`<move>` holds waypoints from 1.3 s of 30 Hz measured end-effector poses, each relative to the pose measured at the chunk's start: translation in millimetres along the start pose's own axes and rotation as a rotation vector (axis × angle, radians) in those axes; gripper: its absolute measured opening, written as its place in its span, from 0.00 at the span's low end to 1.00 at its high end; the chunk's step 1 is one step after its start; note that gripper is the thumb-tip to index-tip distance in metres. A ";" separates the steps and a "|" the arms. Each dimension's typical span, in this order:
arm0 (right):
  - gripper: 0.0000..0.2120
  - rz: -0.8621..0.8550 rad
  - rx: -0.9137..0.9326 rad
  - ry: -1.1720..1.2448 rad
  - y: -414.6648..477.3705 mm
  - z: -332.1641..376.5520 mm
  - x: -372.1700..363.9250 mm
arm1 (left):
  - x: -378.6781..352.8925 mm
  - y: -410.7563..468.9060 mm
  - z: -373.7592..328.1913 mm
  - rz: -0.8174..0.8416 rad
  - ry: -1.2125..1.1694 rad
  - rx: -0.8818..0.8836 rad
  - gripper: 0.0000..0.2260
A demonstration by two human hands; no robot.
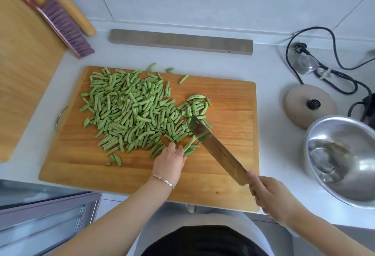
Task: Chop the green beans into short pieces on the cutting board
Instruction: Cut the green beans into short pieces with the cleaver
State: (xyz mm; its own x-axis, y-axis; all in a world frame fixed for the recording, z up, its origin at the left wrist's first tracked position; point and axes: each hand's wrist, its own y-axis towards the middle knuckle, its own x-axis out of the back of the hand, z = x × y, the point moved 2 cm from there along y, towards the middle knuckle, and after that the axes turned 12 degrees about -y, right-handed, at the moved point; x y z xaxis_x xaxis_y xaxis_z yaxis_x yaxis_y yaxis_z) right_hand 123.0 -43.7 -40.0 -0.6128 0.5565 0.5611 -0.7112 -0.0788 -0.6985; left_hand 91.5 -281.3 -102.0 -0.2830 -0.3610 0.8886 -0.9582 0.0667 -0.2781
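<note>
Nearly all the beans (129,111) lie cut in a heap across the left and middle of the board (227,101); a few pieces have strayed past its far edge onto the counter (269,69). The left hand (169,161), a bracelet (162,180) at its wrist, sits at the heap's near side, fingers curled down over a small bunch of beans. The right hand (271,197) is clenched round the handle of the knife (215,148), whose blade slants across the board with its tip among the beans at the heap's right side. By the counter's right edge stand a bowl (357,132) and, behind it, a lid (304,103) and a cord (345,79). A brush (67,26) and a pin (69,6) lean at the far left corner. A gray bar (180,41) lies along the far edge.
</note>
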 end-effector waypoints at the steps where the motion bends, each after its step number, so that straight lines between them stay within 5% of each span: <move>1: 0.25 -0.003 0.007 -0.022 -0.2 1.2 -1.1 | -0.7 0.4 -0.6 0.016 0.029 -0.002 0.18; 15: 0.24 -0.028 -0.040 0.001 -3.2 -3.7 -1.6 | 13.3 -13.3 34.5 -0.109 -0.290 0.033 0.14; 31: 0.29 -0.028 -0.073 0.037 -8.4 0.2 -7.8 | -5.6 -3.5 30.8 -0.200 0.001 -0.488 0.19; 34: 0.29 -0.031 -0.079 0.047 -7.5 1.1 -8.8 | -12.4 0.1 25.2 -0.245 -0.079 -0.374 0.16; 39: 0.28 -0.033 -0.082 0.060 -5.2 6.2 -9.0 | -12.8 9.2 9.9 -0.317 -0.423 0.128 0.12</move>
State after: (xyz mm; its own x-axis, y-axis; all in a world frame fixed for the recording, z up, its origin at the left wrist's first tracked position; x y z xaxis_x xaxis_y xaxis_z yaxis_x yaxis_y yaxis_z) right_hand 130.1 -53.4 -38.7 -0.5658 0.6066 0.5585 -0.6988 0.0067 -0.7152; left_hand 86.7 -285.2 -119.6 0.0861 -0.6898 0.7188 -0.9737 -0.2111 -0.0859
